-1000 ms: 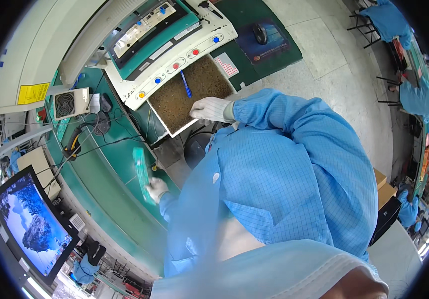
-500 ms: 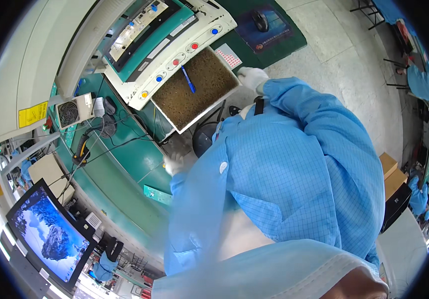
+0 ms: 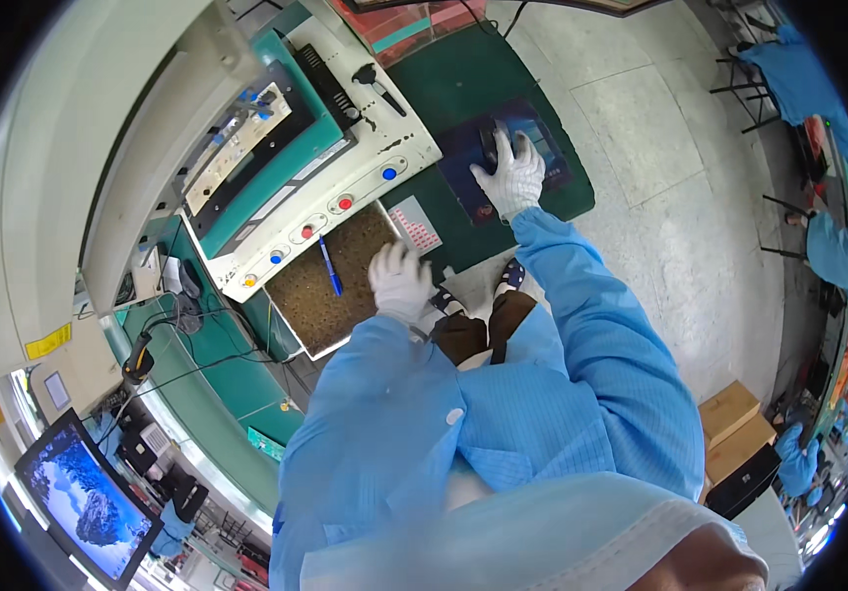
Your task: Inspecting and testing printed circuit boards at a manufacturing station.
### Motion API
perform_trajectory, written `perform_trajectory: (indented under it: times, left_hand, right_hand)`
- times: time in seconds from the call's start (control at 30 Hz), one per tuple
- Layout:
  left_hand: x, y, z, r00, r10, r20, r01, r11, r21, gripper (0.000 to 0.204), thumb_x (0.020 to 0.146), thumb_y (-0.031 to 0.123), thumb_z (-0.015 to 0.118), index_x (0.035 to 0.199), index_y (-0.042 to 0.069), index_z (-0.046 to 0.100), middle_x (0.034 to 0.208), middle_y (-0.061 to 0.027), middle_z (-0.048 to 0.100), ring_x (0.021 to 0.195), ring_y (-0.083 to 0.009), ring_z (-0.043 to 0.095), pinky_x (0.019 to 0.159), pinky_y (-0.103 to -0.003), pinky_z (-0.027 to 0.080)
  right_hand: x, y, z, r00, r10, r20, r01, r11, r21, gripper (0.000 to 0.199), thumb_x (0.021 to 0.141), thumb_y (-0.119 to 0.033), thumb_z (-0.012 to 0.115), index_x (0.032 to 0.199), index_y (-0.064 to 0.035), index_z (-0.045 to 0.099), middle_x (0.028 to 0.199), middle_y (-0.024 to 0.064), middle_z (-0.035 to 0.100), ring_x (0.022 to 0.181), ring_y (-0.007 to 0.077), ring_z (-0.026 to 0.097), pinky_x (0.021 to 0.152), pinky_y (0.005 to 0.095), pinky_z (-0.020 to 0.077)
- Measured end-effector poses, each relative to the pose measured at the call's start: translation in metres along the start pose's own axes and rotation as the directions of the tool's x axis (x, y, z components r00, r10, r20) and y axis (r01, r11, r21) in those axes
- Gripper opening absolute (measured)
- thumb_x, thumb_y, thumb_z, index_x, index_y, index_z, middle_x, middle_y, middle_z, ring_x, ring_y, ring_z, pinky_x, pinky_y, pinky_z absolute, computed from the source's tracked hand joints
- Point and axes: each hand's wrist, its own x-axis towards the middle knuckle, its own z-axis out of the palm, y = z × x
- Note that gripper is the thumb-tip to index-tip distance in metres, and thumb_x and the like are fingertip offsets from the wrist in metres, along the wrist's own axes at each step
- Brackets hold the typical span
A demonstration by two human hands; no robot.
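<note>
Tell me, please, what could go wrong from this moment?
The blue pen lies loose on the brown speckled panel near the gloved left hand, so a sweep might knock it off.
The gloved right hand is at the black computer mouse; an accidental nudge is possible.
The green circuit board appears close to the left sleeve, which could brush it.

The green tabletop [image 3: 478, 79] carried a mouse pad [image 3: 458, 179] (under a black mouse [image 3: 487, 145]) and a red-and-white sheet [image 3: 415, 226]; a blue pen [image 3: 330, 266] lay on the brown tray [image 3: 303, 303].
</note>
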Motion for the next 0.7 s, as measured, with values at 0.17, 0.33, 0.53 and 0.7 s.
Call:
perform_trajectory:
  times: [0.17, 0.33, 0.53, 0.7]
  left_hand:
    - [0.043, 0.079, 0.049, 0.992, 0.084, 0.095, -0.072, 0.99, -0.12, 0.043, 0.076, 0.027, 0.076, 0.114, 0.012, 0.062, 0.123, -0.0134, 0.058, 0.123, -0.0375, 0.051, 0.103, -0.055, 0.04]
    - [0.067, 0.099, 0.086, 0.998, -0.067, -0.008, 0.067, 0.997, -0.047, 0.041, 0.078, 0.031, 0.075, 0.111, 0.01, 0.062, 0.122, -0.0139, 0.056, 0.124, -0.0382, 0.049, 0.103, -0.056, 0.04]
    - [0.065, 0.09, 0.099, 0.997, -0.007, -0.079, 0.004, 0.999, -0.034, 0.041, 0.077, 0.03, 0.076, 0.111, 0.011, 0.062, 0.118, -0.0121, 0.054, 0.122, -0.0387, 0.049, 0.101, -0.057, 0.04]
    - [0.064, 0.093, 0.099, 0.999, -0.036, -0.023, 0.035, 0.999, -0.016, 0.04, 0.077, 0.029, 0.076, 0.11, 0.011, 0.062, 0.118, -0.0125, 0.054, 0.123, -0.0383, 0.049, 0.101, -0.057, 0.04]
  right_hand:
    - [0.025, 0.004, 0.014, 0.999, -0.036, 0.033, 0.035, 0.999, 0.033, 0.083, 0.07, -0.043, 0.083, 0.141, -0.0195, 0.048, 0.14, 0.0214, 0.048, 0.122, 0.0404, 0.051, 0.1, 0.054, 0.0401]
    - [0.027, 0.014, 0.016, 0.996, -0.049, 0.069, 0.044, 0.996, 0.079, 0.081, 0.068, -0.04, 0.084, 0.139, -0.0208, 0.05, 0.14, 0.0198, 0.048, 0.12, 0.0395, 0.053, 0.098, 0.0536, 0.0409]
    - [0.022, 0.023, 0.017, 0.991, -0.137, 0.01, 0.136, 0.987, 0.084, 0.075, 0.069, -0.037, 0.083, 0.136, -0.0223, 0.053, 0.136, 0.0211, 0.049, 0.115, 0.0375, 0.054, 0.096, 0.0522, 0.0421]
    - [0.022, 0.026, 0.02, 0.988, -0.156, 0.011, 0.155, 0.984, 0.088, 0.071, 0.07, -0.036, 0.082, 0.135, -0.0242, 0.055, 0.133, 0.0213, 0.051, 0.112, 0.0379, 0.056, 0.095, 0.0522, 0.0433]
